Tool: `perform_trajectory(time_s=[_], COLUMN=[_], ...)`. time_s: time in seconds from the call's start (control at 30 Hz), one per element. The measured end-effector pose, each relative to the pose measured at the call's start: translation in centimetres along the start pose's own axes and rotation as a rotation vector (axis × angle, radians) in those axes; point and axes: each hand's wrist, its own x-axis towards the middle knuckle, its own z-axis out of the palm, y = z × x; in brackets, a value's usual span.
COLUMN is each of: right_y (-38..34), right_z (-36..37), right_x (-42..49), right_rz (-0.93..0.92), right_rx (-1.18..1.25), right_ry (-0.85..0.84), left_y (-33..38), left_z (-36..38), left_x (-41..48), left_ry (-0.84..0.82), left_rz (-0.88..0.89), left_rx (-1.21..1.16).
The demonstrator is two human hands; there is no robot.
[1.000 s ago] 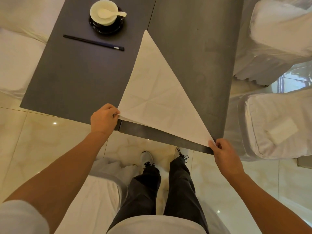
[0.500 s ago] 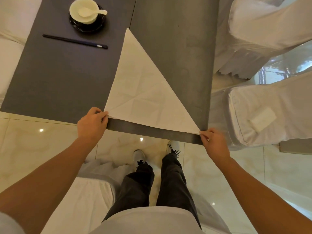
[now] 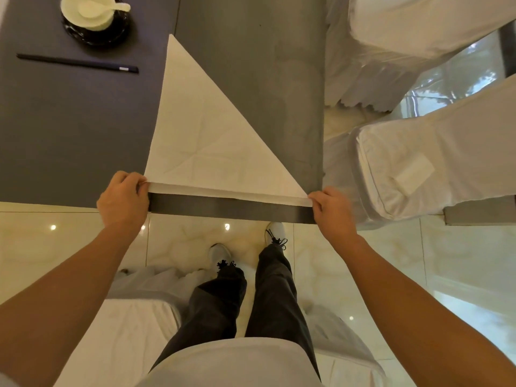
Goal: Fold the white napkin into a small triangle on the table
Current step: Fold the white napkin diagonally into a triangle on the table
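The white napkin (image 3: pixel 206 141) lies on the dark grey table (image 3: pixel 69 129) as one big triangle, its point far from me and its long edge along the near table edge. A narrow strip of that long edge is turned up into a band. My left hand (image 3: pixel 122 201) pinches the napkin's left corner. At the right corner, by the table's corner, my right hand (image 3: pixel 331 210) pinches the cloth too.
A cream bowl with a spoon (image 3: pixel 89 12) sits on a black saucer at the far left, with dark chopsticks (image 3: pixel 76 63) in front of it. White-covered chairs (image 3: pixel 418 174) stand close on the right. Another covered seat (image 3: pixel 122 331) is by my legs.
Both hands kept their corners and rolled the long edge up into a narrow band. The view shifted, so the table sits further left and lower.
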Motion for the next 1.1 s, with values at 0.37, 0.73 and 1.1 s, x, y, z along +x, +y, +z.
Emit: perform_trajectory(time_s=[0.37, 0.73, 1.1], right_y=[0.5, 0.6, 0.0], right_z=[1.8, 1.7, -0.2], right_x=[-1.1, 0.2, 0.5], right_rz=[0.172, 0.191, -0.035], right_rx=[0.133, 0.076, -0.132], right_ry=[-0.009, -0.058, -0.067], left_y=[2.9, 5.4, 1.1], left_z=[-0.5, -2.1, 0.7], left_x=[1.7, 3.6, -1.3], left_ry=[0.160, 0.189, -0.073], left_rz=[-0.154, -0.092, -0.086], left_rx=[-0.232, -0.277, -0.075])
